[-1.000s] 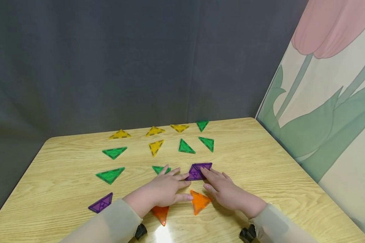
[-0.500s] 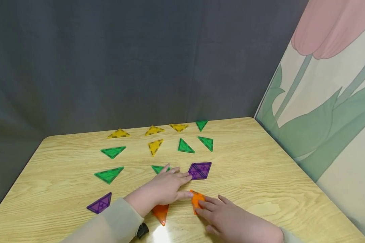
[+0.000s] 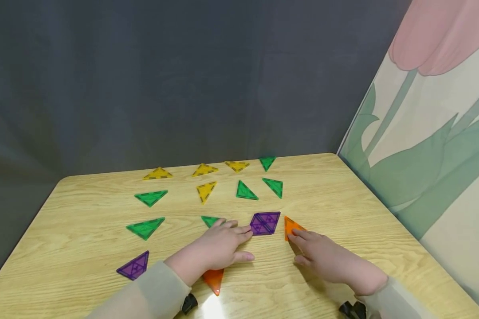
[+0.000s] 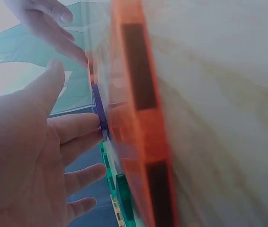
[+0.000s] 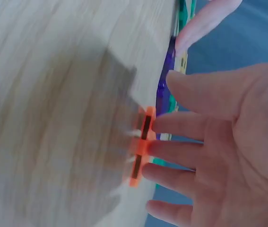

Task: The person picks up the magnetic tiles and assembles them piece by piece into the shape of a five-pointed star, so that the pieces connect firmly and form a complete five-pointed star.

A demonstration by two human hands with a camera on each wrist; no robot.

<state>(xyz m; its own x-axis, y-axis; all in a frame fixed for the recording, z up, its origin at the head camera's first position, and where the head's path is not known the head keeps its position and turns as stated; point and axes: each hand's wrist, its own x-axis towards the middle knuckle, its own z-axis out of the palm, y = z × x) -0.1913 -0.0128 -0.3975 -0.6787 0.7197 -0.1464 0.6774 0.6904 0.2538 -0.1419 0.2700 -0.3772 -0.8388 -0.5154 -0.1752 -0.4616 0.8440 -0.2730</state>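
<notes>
My right hand [image 3: 323, 257] lies with fairly straight fingers on an orange triangular magnetic tile [image 3: 291, 226], flat on the table. In the right wrist view the fingertips touch the top of that orange tile [image 5: 143, 146]. Left of it, two purple triangular tiles [image 3: 265, 223] sit edge to edge as a slanted four-sided shape. The fingertips of my left hand [image 3: 213, 246] touch their left corner, fingers spread and extended. Beneath the left hand, a green tile [image 3: 209, 220] and a second orange tile [image 3: 214, 281] are partly hidden.
On the wooden table [image 3: 84, 221] several yellow tiles [image 3: 205, 192] and green tiles [image 3: 245, 190] lie flat towards the back. A lone purple tile [image 3: 134, 266] is at the left front. A dark curtain [image 3: 163, 88] hangs behind; a flower-patterned panel [image 3: 431, 146] borders the right.
My right hand came off the purple tiles, reached the orange tile near my left thumb and slid it away to the right of the purple pair. The left hand stayed nearly still.
</notes>
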